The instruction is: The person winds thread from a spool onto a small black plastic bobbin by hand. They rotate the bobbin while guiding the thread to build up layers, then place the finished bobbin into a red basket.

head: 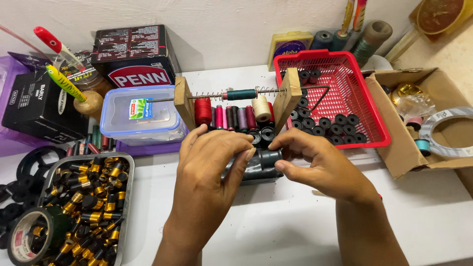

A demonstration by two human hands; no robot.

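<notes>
My left hand point(209, 165) and my right hand point(320, 165) meet over the white table, both gripping a small dark cylindrical part point(268, 157) between fingertips. Under them lies a dark grey piece point(256, 173), partly hidden. Just behind stands a wooden jig point(185, 101) with a metal rod, springs and a teal spool point(241, 94). Below the rod sits a row of thread spools point(231, 116) in red, pink, purple and cream, with black spools point(261, 134) in front.
A red plastic basket point(367, 106) with several black spools stands at right, a cardboard box point(404, 143) beyond it. At left are a metal tray point(125, 162) of black-and-gold parts, a tape roll point(29, 236), a clear lidded container point(140, 113), dark boxes and fishing lures point(64, 81).
</notes>
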